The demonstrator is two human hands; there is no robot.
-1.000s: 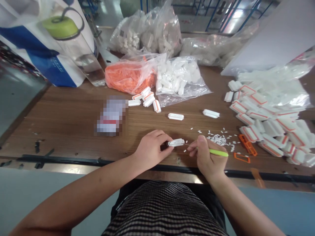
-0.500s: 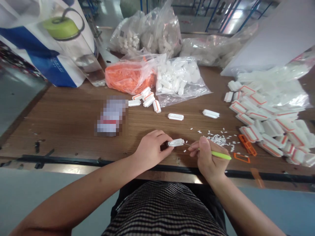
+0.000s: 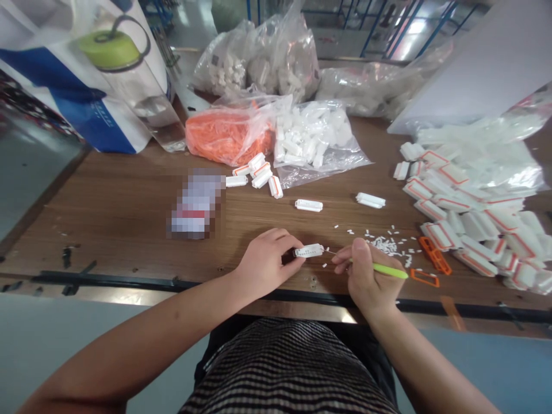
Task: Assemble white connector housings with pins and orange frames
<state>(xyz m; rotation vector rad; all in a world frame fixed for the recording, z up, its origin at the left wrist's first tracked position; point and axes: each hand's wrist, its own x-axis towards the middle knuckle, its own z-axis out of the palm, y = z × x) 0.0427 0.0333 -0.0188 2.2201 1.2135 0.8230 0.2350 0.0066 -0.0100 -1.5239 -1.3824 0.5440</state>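
Note:
My left hand (image 3: 267,261) is shut on a white plastic strip (image 3: 309,250) with a row of tiny holes, pinching it at its left end. My right hand (image 3: 366,270) grips a thin pick with a lime-green handle (image 3: 388,269). Its fine metal tip (image 3: 333,253) points left, close to the strip's right end. I cannot tell whether the tip touches the strip. A scatter of tiny white plastic pieces (image 3: 385,245) lies just beyond my right hand, and an orange plastic frame (image 3: 425,278) lies to its right.
The brown wooden table (image 3: 116,230) holds a heap of white, orange-edged plastic parts (image 3: 474,227) at right. Clear bags of white parts (image 3: 308,135) and orange parts (image 3: 226,138) stand behind, beside a pixelated item (image 3: 196,204) and a water bottle (image 3: 142,98).
The pick's green handle has swung slightly right and down, and my right hand has shifted a little right. My left hand and the white strip stay in nearly the same place.

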